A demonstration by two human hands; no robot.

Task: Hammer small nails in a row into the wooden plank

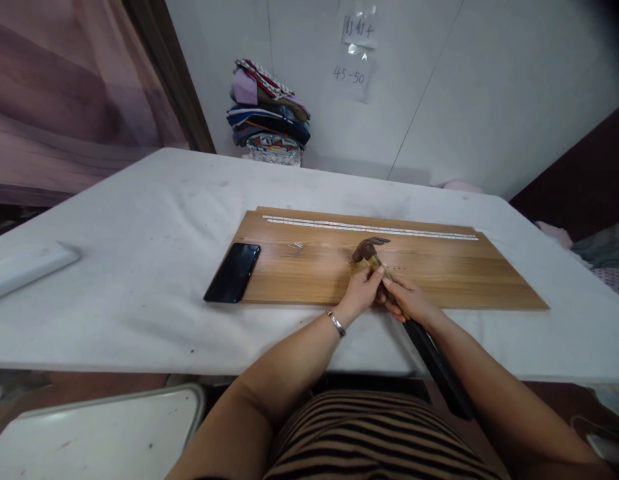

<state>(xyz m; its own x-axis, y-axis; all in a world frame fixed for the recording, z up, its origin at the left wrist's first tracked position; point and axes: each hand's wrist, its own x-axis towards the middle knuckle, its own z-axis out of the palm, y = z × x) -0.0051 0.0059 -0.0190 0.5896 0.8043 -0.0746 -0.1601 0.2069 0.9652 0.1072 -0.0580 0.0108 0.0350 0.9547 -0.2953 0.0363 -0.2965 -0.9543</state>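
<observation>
A claw hammer (372, 251) with a rusty brown head and a long black grip lies slantwise, its head over the wooden board (454, 273). My right hand (412, 303) is closed around its handle, fairly close to the head. Beside it, my left hand (362, 290) is closed, thumb and fingertips pinched together against the upper handle. Whatever sits between those left fingertips is hidden. Several loose nails (295, 249) rest on the board to the left. A short row of small dark nail points (399, 268) shows just right of the hammer.
A black phone (233, 272) covers the board's left end. Two white measuring strips (369, 228) run along its far side. White cloth covers the table (139, 267). Folded clothes (270, 113) are stacked by the wall, and a white chair (99, 433) stands at lower left.
</observation>
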